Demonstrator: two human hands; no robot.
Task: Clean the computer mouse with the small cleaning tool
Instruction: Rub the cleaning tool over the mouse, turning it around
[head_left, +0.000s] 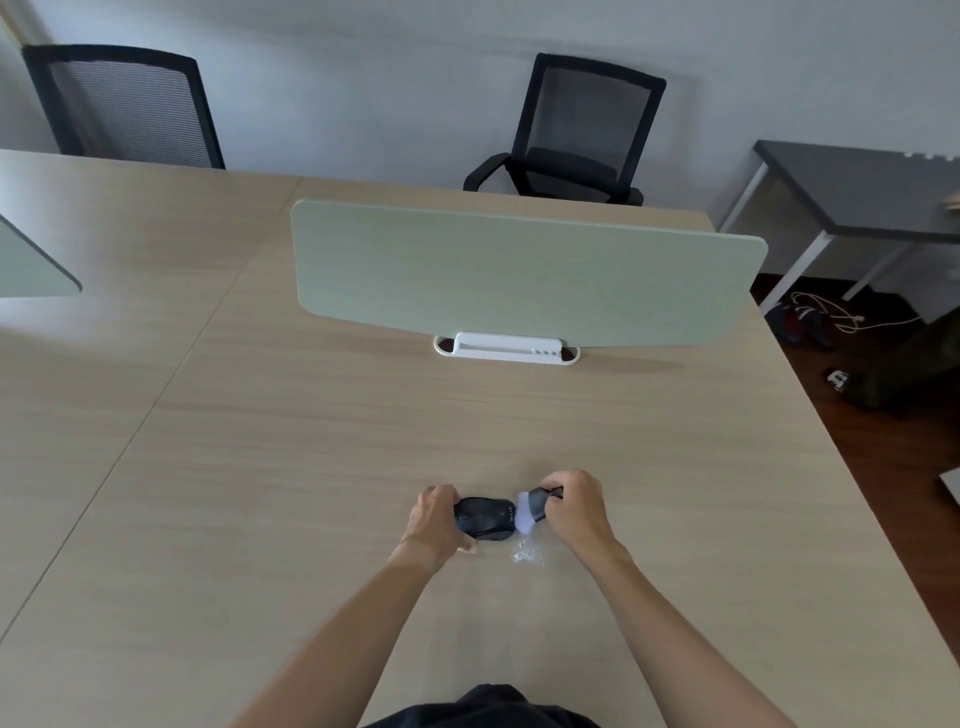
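A black computer mouse (485, 518) lies sideways on the light wooden desk (311, 467), near its front middle. My left hand (436, 519) grips the mouse's left end. My right hand (574, 506) holds a small cleaning brush (532, 510) with a dark body and white bristles. The bristles touch the mouse's right end. A little white dust or debris (527, 555) lies on the desk just below the brush.
A pale green divider screen (519, 270) stands across the desk behind the hands, on a white bracket (506, 347). Two black mesh chairs (576, 130) stand beyond the desk. At the right are a grey side table (857, 187), cables and shoes on the dark floor.
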